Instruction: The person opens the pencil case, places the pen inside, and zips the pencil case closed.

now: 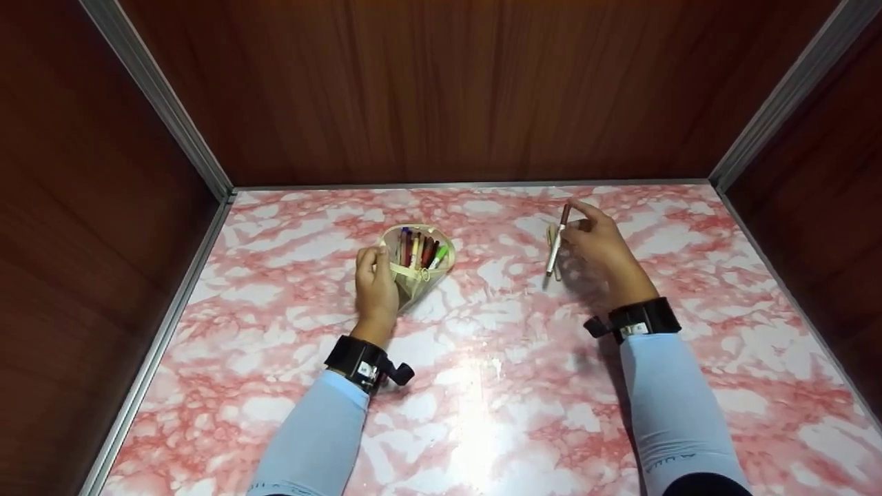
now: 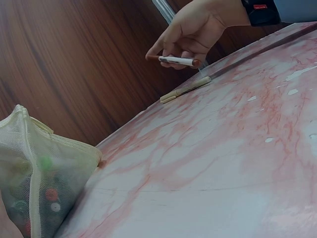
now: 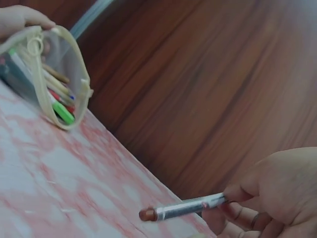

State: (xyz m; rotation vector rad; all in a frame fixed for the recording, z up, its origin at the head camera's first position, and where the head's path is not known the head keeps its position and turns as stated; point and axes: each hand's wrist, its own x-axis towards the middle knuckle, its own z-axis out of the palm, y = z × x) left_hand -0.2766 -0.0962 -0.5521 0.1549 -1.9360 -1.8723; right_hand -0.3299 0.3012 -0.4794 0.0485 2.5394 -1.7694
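On the left, my left hand [image 1: 376, 286] grips the rim of a cream mesh pencil pouch [image 1: 413, 282], fingers curled over its edge. The pouch is tilted with its mouth open, and several markers [image 1: 415, 249] stand inside, one with a bright green cap [image 3: 63, 113]. Over on the right, my right hand [image 1: 601, 246] pinches a white marker with brown ends [image 1: 557, 242] between thumb and fingers, raised above the table. Below that marker, a beige marker [image 2: 187, 90] lies on the tabletop, partly covered in the head view.
The tabletop [image 1: 482, 324] has a red and white marbled surface. Dark wood-grain panels [image 1: 468, 89] enclose it at the back and both sides, with grey metal strips [image 1: 165, 103] at the corners.
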